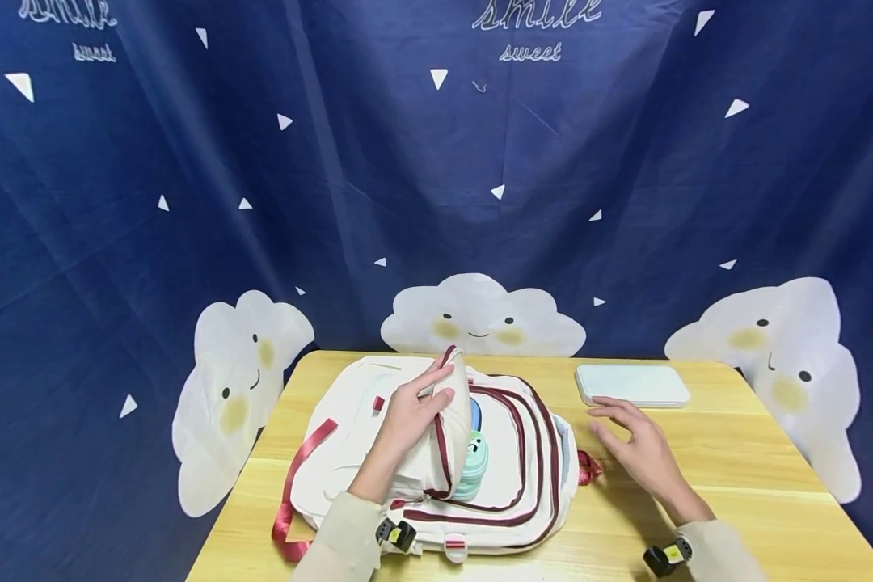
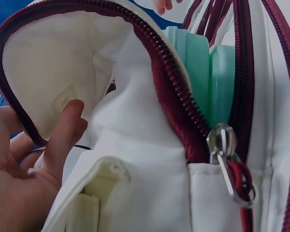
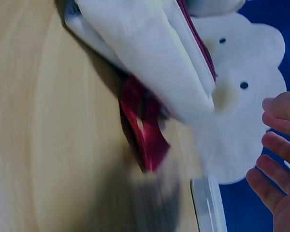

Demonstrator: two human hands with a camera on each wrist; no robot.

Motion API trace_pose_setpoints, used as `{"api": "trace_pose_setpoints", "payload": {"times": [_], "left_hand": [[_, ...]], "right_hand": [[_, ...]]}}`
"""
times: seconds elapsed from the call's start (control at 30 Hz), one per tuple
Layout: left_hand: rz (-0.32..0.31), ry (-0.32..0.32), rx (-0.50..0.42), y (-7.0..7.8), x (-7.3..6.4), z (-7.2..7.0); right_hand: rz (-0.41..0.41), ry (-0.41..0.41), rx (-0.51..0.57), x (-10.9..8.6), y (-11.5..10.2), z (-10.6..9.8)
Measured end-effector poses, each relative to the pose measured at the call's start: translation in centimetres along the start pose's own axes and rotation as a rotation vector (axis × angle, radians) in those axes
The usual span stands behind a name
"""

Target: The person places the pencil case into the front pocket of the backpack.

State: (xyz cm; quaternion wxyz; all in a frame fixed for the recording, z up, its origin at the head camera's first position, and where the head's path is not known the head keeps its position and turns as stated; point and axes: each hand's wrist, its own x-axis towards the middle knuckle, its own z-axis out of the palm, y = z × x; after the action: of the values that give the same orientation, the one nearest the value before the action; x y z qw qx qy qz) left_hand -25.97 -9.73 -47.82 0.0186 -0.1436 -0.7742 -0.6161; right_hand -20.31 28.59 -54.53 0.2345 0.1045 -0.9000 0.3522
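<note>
One left-hand grip [image 1: 407, 412] pinches the flap [image 1: 457, 428] of the backpack [image 1: 503, 461] on the surface [image 1: 735, 469]; a slip could let the flap cover the mint case [image 1: 473, 465], while the right-hand grip [image 1: 642, 449] hovers, loose and empty.

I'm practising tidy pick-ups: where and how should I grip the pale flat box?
Probably across its middle: bring the right hand in from the near side and above, thumb on the near long edge, fingers over the far one. The pale flat box lies flat on the table, long sides running left to right, so front to back is its narrower span.
</note>
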Motion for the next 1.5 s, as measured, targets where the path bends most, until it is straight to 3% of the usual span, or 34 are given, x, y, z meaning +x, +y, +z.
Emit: {"api": "trace_pose_setpoints", "payload": {"times": [0.2, 0.4, 0.73, 1.2, 1.5], "left_hand": [[-0.01, -0.015, 0.015, 0.1, 0.1, -0.3], [0.035, -0.046, 0.045, 0.2, 0.2, -0.7], [0.096, -0.132, 0.176, 0.4, 0.8, -1.1], [0.117, -0.14, 0.228, 0.1, 1.0, -1.3], [0.162, -0.186, 0.258, 0.1, 1.2, -1.7]], "right_hand": [[0.007, 0.003, -0.01, 0.3, 1.3, -1.4], [0.006, -0.003, -0.038, 0.5, 2.4, -2.1], [0.022, 0.009, -0.054, 0.3, 3.6, -2.6], [0.018, 0.034, -0.046, 0.6, 4.6, -3.5], [0.027, 0.035, -0.069, 0.6, 5.1, -3.6]]}}
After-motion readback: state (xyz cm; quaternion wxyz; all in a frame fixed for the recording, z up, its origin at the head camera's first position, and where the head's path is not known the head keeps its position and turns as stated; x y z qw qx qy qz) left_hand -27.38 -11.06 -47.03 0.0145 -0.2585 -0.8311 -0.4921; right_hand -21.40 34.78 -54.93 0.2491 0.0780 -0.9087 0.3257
